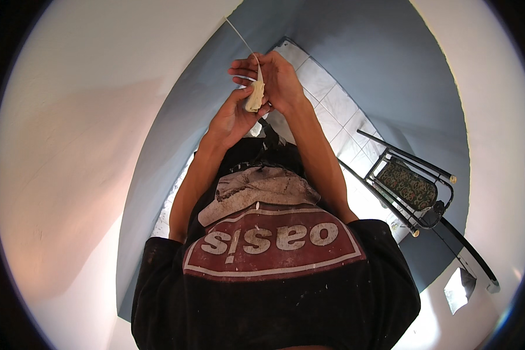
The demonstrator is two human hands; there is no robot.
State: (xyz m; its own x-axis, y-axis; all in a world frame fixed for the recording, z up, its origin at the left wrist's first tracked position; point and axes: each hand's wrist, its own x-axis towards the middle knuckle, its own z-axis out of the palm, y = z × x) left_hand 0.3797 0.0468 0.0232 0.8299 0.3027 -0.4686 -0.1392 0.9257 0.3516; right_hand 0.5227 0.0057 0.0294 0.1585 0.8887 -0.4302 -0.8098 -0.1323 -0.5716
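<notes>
Glare whitens the tiled floor [337, 109]; fisheye bends straight edges.

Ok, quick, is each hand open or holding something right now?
Left hand: closed, holding a cream roll.
Right hand: fingers extended by the pale strip; whether it grips that cannot be told.

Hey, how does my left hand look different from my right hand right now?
Your left hand grips the cream bundle, thumb on it; your right hand has several fingers stretched out by the thin strip, though whether it pinches the strip is unclear. The left hand sits lower in the picture, the right hand higher. Both are bare and close together.
</notes>
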